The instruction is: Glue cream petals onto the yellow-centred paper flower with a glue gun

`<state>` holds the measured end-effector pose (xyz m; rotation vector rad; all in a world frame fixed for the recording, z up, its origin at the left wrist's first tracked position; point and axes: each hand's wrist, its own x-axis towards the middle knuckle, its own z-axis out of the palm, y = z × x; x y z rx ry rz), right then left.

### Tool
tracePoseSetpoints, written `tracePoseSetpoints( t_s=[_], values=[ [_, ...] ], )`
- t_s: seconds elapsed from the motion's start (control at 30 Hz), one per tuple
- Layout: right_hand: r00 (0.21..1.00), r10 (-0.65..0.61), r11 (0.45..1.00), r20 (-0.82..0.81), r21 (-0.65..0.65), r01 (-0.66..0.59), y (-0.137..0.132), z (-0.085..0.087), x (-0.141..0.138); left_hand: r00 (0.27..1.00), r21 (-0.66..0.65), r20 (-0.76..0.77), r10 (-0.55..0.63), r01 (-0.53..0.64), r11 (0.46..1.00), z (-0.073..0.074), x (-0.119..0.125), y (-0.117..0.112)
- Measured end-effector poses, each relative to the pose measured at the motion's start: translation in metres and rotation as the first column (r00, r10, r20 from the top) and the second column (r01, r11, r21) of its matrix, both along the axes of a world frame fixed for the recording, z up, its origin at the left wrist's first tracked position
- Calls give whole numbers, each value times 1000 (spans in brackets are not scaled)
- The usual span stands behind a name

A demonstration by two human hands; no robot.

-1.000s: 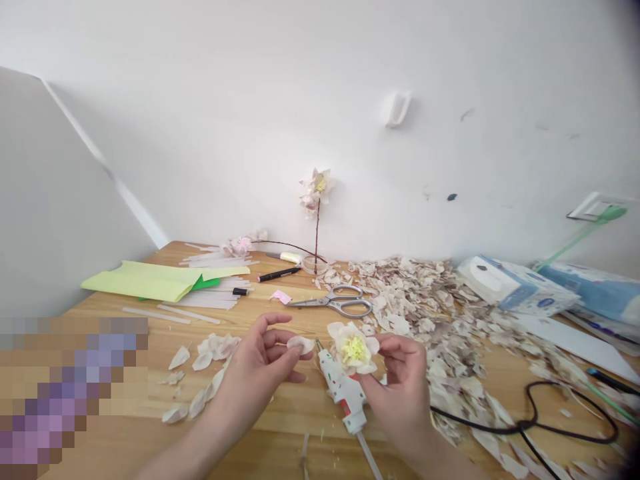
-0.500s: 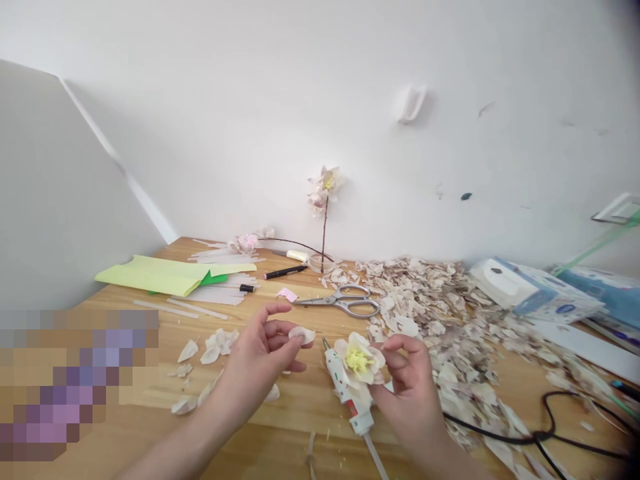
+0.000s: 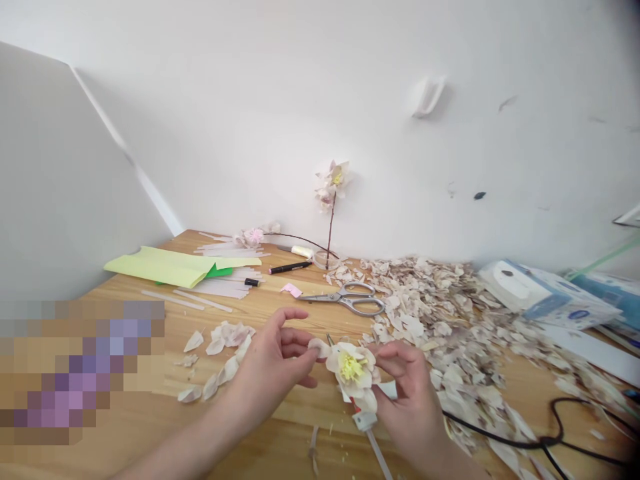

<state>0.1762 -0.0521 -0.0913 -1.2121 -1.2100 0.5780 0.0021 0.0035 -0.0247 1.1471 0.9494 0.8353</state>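
Observation:
My left hand [image 3: 273, 360] pinches a small pale petal [image 3: 318, 347] between thumb and fingertips, and the petal's edge touches the flower. A cream paper flower [image 3: 353, 369] with a yellow centre is gripped from the right by the closed fingers of my right hand [image 3: 407, 393]. Under the flower a white glue gun [image 3: 364, 421] lies on the wooden table [image 3: 280, 320], mostly hidden by the flower and my hands.
Loose petals [image 3: 220, 337] lie left of my hands; a big heap of petal scraps [image 3: 440, 320] spreads to the right. Scissors [image 3: 350, 300], a black marker [image 3: 290, 268], green paper [image 3: 170, 265], glue sticks, a tissue box [image 3: 540, 293] and a black cord [image 3: 540, 440] surround them. A flower stem [image 3: 331, 200] stands by the wall.
My left hand has carried the petal rightward until it meets the flower. The right hand has brought the flower slightly left and lower. The view has shifted a little.

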Motion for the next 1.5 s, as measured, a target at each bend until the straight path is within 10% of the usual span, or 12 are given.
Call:
tracePoseSetpoints(
  t_s=[1.5],
  values=[
    [979,85,996,185,5,-87,0,1,4,999,-83,4,-32,32,996,5,2,-7]
  ],
)
